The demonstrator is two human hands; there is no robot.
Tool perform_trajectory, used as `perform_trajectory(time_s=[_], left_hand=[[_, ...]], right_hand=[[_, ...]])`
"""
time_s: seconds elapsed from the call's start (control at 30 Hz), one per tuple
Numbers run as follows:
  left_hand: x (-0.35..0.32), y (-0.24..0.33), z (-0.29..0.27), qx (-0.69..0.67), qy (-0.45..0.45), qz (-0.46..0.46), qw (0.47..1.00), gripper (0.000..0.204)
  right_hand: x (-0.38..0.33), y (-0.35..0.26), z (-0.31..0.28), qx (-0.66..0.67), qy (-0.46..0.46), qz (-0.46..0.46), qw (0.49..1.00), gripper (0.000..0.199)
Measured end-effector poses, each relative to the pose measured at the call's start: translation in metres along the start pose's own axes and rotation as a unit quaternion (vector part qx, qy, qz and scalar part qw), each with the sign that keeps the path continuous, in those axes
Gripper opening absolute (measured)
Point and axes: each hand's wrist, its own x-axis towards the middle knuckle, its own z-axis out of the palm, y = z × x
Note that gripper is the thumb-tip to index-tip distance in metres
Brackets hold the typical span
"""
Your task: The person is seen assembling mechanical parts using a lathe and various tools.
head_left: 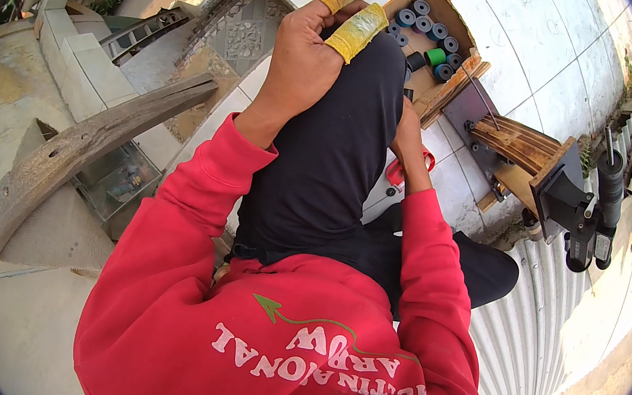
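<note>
My left hand (309,58) is raised beside my bent knee, in dark trousers (323,135). Yellow wrapping (356,33) covers two of its fingers, which stretch out with their tips apart. The other fingers are curled and partly hidden, and I see nothing held in it. Beyond the knee, my right hand (409,134) reaches down on the other side of the leg. Its fingers are hidden behind the knee, so its grip does not show. A red loop-shaped item (396,173) lies by the right wrist.
An open cardboard box (455,25) ahead holds several dark spools (422,25) and a green one (435,57). To the right stands a wooden and black metal fixture (530,157). A curved wooden beam (60,162) rises at left. White tiles (554,53) cover the floor ahead.
</note>
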Motion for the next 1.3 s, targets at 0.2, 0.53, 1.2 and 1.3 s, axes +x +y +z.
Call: perform_trajectory(time_s=[0.2, 0.53, 1.2, 1.3], left_hand=[[0.000, 0.015, 0.007, -0.033, -0.027, 0.028, 0.999, 0.044], [-0.011, 0.024, -0.015, 0.004, -0.004, 0.025, 1.000, 0.040], [-0.017, 0.034, -0.017, 0.014, 0.010, 0.042, 0.999, 0.034], [-0.017, 0.031, -0.015, 0.032, 0.003, 0.042, 0.999, 0.036]], right_hand=[[0.061, 0.069, 0.010, 0.153, 0.155, 0.186, 0.958, 0.063], [0.086, 0.057, 0.028, -0.032, 0.136, 0.334, 0.932, 0.061], [0.051, 0.027, 0.011, -0.167, -0.012, 0.209, 0.964, 0.057], [0.056, 0.036, 0.005, -0.096, -0.016, 0.170, 0.981, 0.050]])
